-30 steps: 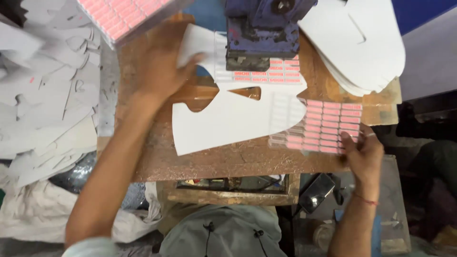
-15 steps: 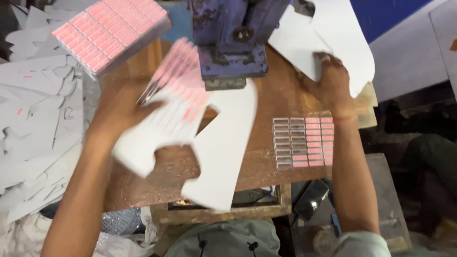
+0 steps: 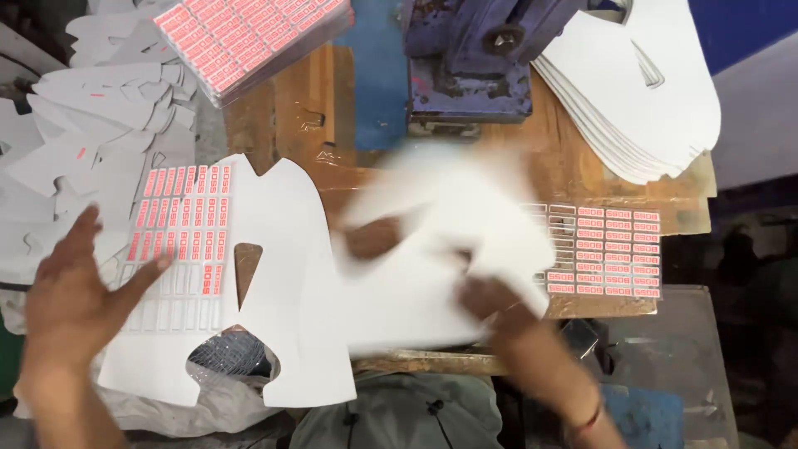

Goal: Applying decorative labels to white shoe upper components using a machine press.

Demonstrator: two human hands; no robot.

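My left hand (image 3: 75, 295) lies flat with its fingers spread on the left edge of a white cut-out piece (image 3: 287, 333), which overhangs the bench's front-left corner. A sheet of small pink labels (image 3: 179, 241) rests on that piece, under my fingertips. My right hand (image 3: 499, 309) is blurred with motion at the front centre. It grips a second white cut-out piece (image 3: 432, 241), itself blurred, which overlaps the first piece's right side.
A blue press machine (image 3: 474, 58) stands at the back of the wooden bench (image 3: 291, 108). A stack of white pieces (image 3: 640, 91) sits back right, a partly used label sheet (image 3: 611, 249) right, label sheets (image 3: 249, 33) back left, and finished pieces (image 3: 91, 141) are heaped far left.
My left hand has carried the labelled white piece left, toward the bench's front-left corner. My right hand left the back-right stack and came forward to the centre with a fresh white piece.
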